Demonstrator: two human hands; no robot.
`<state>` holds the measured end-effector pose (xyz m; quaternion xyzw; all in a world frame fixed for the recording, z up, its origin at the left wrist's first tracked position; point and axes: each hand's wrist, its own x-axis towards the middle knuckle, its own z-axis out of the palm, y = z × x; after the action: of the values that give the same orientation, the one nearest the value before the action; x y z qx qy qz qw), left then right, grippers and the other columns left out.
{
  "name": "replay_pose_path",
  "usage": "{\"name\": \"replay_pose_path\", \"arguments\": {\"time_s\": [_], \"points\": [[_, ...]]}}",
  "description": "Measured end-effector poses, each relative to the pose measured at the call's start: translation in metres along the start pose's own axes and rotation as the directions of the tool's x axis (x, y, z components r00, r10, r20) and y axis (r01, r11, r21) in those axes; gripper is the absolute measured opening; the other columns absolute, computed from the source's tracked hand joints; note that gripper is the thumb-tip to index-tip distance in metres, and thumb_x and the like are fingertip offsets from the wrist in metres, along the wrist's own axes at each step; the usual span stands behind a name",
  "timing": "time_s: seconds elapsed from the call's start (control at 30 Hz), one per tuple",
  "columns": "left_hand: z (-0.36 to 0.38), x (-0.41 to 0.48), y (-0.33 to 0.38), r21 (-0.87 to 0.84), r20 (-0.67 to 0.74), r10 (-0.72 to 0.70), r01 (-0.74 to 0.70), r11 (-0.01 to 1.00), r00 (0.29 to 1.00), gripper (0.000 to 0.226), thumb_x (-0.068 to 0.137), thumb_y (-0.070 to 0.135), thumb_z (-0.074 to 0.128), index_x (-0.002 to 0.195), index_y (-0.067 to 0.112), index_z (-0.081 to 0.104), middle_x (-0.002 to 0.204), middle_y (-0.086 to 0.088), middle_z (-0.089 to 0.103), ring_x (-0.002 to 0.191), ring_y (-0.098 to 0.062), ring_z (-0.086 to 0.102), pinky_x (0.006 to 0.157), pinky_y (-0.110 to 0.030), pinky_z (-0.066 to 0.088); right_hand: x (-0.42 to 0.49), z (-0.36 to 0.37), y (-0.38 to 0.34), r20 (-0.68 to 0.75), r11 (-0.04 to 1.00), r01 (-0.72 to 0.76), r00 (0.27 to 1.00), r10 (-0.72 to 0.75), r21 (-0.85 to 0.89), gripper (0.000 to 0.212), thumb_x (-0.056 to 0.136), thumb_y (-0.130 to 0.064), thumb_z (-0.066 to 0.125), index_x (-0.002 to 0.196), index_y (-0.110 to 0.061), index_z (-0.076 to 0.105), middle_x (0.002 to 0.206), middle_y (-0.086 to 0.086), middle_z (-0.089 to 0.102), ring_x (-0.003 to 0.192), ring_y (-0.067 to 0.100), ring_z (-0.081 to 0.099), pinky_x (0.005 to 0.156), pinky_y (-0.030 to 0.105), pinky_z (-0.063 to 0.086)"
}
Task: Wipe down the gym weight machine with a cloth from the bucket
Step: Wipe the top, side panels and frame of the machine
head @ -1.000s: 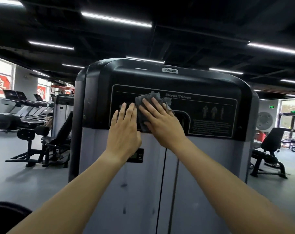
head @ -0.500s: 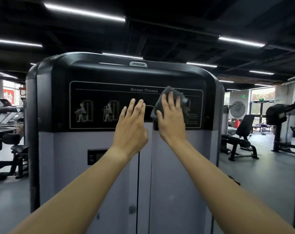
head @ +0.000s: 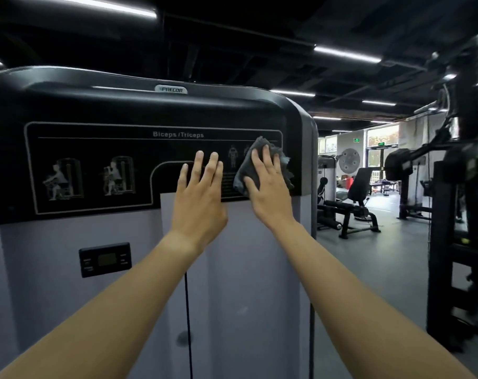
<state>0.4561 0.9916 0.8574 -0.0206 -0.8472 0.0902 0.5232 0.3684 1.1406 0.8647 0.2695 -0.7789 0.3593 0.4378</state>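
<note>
Weight machine (head: 68,310) fills the left and centre of the view, seen front-on; lower body pale grey, top capped by a glossy black panel (head: 123,110) with rounded corners; ceiling lights are reflected in it.

A dark equipment frame (head: 451,214) is seen at the right edge, blurred; beyond the machine's right side a black bench (head: 352,203) stands on the grey floor, well apart from the machine.

An outlined instruction chart (head: 95,143) is printed across the black panel, headed "Biceps /Triceps", with exercise figures at its left; a small badge (head: 171,89) reading "PRECOR" is set at top centre; a small black display (head: 105,259) is mounted on the grey body below the chart, left of centre.

Both bare forearms are raised from the bottom of the view toward the panel.

Right hand (head: 270,192) is laid on the right end of the chart, close to the machine's right edge; its fingers (head: 266,160) are held straight and slightly spread, pointing up, thumb out to the left; nothing is gripped.

Grey cloth (head: 244,170) is pressed flat to the panel beneath that palm and those fingers; crumpled edges are seen above the fingertips, beside the thumb and past the little-finger side.

Left hand (head: 199,203) is placed just beside the right, at the panel's lower edge; fingers (head: 198,165) straight, close together, pointing up; nothing is held; contact with the surface cannot be told; the cloth is not touched by it.
</note>
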Motion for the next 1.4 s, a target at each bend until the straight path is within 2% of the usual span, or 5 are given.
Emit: {"name": "replay_pose_path", "arguments": {"time_s": [0.33,0.6,0.87,1.07,1.4], "points": [[0.015,-0.001,0.001,0.041,-0.042,-0.010,0.012,0.999,0.999,0.074,0.093,0.023,0.055,0.160,0.006,0.028,0.170,-0.010,0.018,0.160,-0.033,0.002,0.129,-0.054,0.007,-0.060,0.038,0.020,-0.135,0.998,-0.063,0.989,0.063,0.011,0.060,0.110,-0.026,0.042,0.165,-0.025,0.019,0.173,-0.005,0.005,0.159,0.014,-0.007,0.129,0.048,0.013],[0.017,0.000,0.004,0.045,-0.059,-0.019,0.021,0.999,0.998,0.071,0.094,0.023,0.051,0.160,0.006,0.029,0.170,-0.010,0.019,0.160,-0.033,0.001,0.129,-0.055,0.008,0.007,0.009,0.009,-0.129,0.995,-0.030,0.991,0.042,0.094,0.059,0.108,-0.029,0.048,0.163,-0.024,0.028,0.173,-0.005,0.011,0.160,0.020,-0.002,0.129,0.048,0.012],[0.017,0.000,0.002,0.070,-0.050,-0.005,0.009,0.997,0.999,0.072,0.096,0.026,0.051,0.160,0.006,0.027,0.170,-0.010,0.017,0.160,-0.033,0.001,0.129,-0.055,0.008,-0.056,0.037,0.018,-0.132,0.999,-0.032,0.991,0.028,-0.027,0.059,0.109,-0.024,0.043,0.164,-0.020,0.021,0.173,-0.001,0.008,0.160,0.019,-0.003,0.129,0.047,0.015],[0.017,0.001,0.004,0.071,-0.053,-0.011,0.015,0.997,0.999,0.071,0.095,0.025,0.051,0.160,0.006,0.029,0.170,-0.010,0.019,0.160,-0.034,0.003,0.128,-0.055,0.009,0.001,0.005,0.020,-0.137,0.999,-0.026,0.990,0.031,0.040,0.057,0.108,-0.026,0.048,0.162,-0.023,0.030,0.172,-0.004,0.014,0.160,0.020,0.003,0.129,0.045,0.017],[0.019,0.002,0.005,0.066,-0.045,-0.023,0.026,0.997,0.999,0.071,0.096,0.025,0.052,0.160,0.005,0.028,0.170,-0.011,0.018,0.159,-0.035,0.002,0.128,-0.056,0.008,-0.051,0.034,0.019,-0.121,0.992,-0.125,0.984,0.129,0.034,0.060,0.109,-0.028,0.042,0.165,-0.023,0.019,0.173,-0.004,0.005,0.159,0.016,-0.007,0.129,0.048,0.018]]}}
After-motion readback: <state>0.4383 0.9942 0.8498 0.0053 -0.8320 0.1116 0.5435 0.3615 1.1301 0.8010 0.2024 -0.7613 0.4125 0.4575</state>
